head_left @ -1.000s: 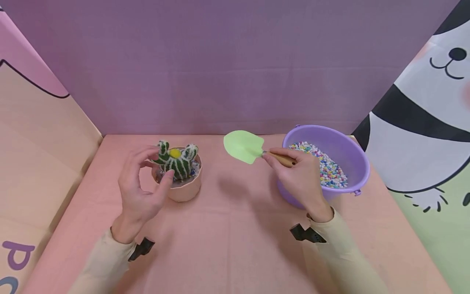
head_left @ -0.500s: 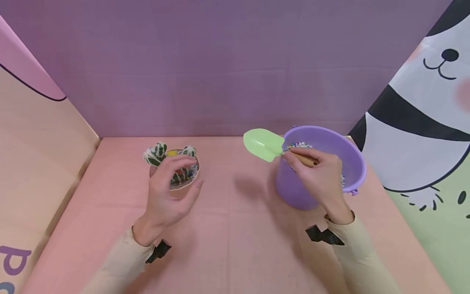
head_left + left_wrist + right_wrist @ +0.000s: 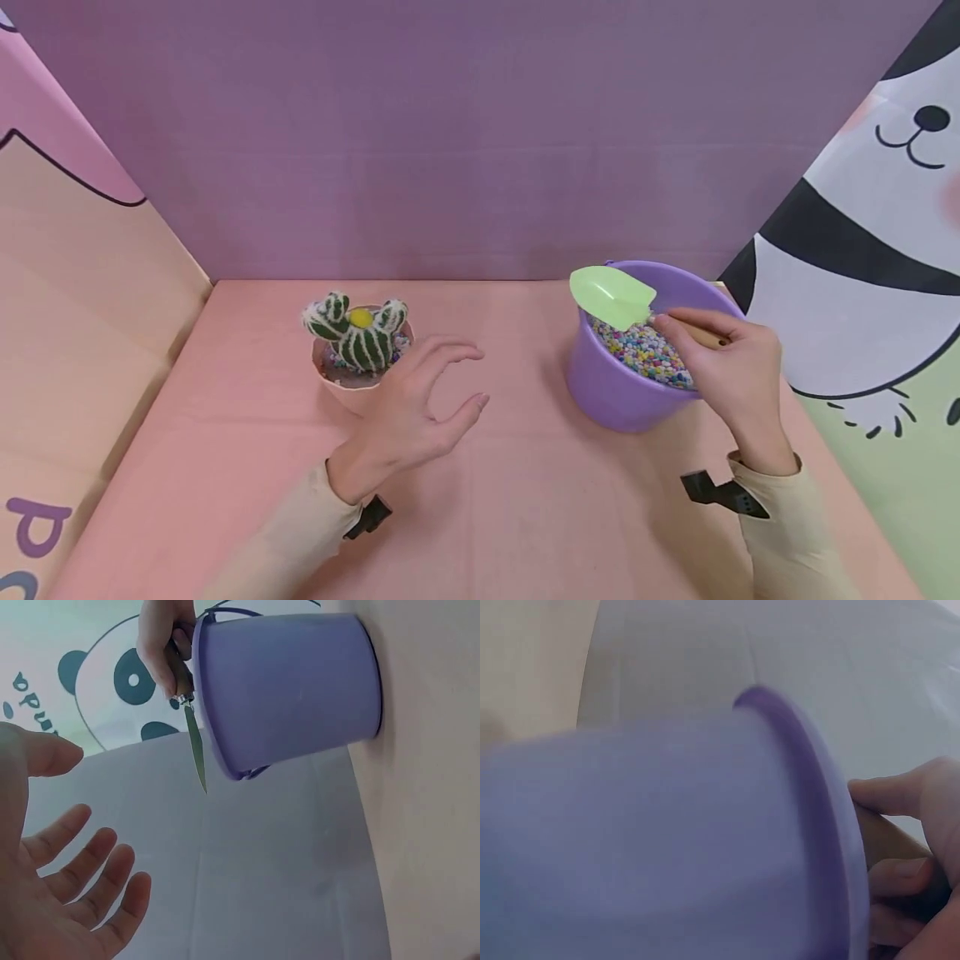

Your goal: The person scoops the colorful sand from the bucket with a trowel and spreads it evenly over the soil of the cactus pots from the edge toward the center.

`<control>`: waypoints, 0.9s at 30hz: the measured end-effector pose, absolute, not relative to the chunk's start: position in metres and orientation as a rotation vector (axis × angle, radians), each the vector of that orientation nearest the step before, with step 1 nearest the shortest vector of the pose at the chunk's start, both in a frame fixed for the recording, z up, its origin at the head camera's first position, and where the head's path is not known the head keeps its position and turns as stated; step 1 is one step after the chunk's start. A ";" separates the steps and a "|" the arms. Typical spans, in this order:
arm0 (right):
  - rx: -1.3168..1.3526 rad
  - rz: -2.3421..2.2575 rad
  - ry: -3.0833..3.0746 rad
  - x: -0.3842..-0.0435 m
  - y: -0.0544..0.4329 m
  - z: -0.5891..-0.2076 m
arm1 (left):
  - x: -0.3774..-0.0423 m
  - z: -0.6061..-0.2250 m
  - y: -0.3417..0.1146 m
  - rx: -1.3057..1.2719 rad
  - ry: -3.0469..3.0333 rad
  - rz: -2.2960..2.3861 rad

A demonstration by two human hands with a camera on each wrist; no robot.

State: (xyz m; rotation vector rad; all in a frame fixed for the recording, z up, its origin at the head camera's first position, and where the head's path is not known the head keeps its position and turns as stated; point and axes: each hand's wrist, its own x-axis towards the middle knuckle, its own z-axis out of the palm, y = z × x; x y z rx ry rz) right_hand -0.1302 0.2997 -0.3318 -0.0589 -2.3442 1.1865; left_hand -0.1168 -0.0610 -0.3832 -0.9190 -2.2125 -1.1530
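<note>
My right hand (image 3: 738,367) grips the wooden handle of a trowel with a light green blade (image 3: 611,296). The blade is over the left side of a purple bucket (image 3: 622,400), which holds many small coloured pebbles (image 3: 648,354). In the left wrist view the trowel (image 3: 195,746) shows edge-on beside the bucket's rim. My left hand (image 3: 412,408) is held in the air with fingers spread and nothing in them. Behind it stands a pink pot (image 3: 345,393) with a striped green cactus (image 3: 365,346) topped by a yellow flower; the hand hides part of the pot.
A pink cloth (image 3: 510,500) covers the table. At the back hangs a purple wall cloth (image 3: 465,150), and a panda print (image 3: 877,275) stands on the right. Each wrist carries a small black camera (image 3: 723,493).
The right hand has carried the trowel rightward until its blade is over the bucket. My left hand has moved right, away from the cactus, past the pot's front.
</note>
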 end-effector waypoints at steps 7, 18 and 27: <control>-0.178 1.081 -2.442 -0.123 0.325 -0.328 | -0.125 -0.385 -0.042 -0.914 -2.364 -1.160; -0.269 0.757 -2.794 -0.108 0.375 -0.301 | -0.144 -0.394 -0.005 -0.998 -2.466 -1.136; -0.192 0.532 -3.001 -0.111 0.386 -0.270 | -0.160 -0.404 0.040 -0.966 -2.596 -1.163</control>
